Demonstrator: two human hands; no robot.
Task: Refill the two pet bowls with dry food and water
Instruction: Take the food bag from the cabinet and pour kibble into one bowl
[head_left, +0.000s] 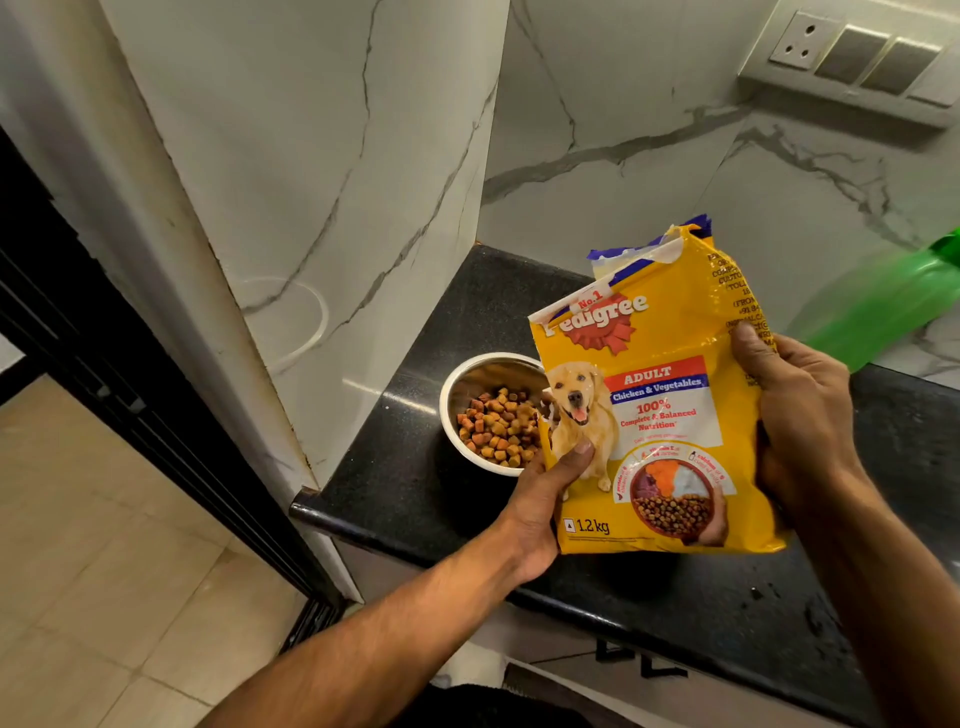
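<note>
Holding the yellow food bag takes both hands at this moment. The bag is held up above the black table, standing almost straight, with its torn top pointing up and a little away. The left hand is curled on the bag's lower left edge, with the thumb pressed on the front. The right hand is wrapped round the bag's right side, higher up. So each grip is closed on the bag, and nothing else is held.

The steel bowl is set on the table, just to the left of the bag and a bit behind it. Brown and orange food bits are seen inside it, so the dry food step looks mostly done. Part of the bowl's right rim is hidden by the bag.

The bowl lies nearer the left hand. If more food is wanted, the bag's open top would have to be tipped over to the left, toward the bowl. If not, the bag can be put down.

A second bowl is not seen. Something green is blurred at the right edge; what it is cannot be told. The water step seems not yet done.
</note>
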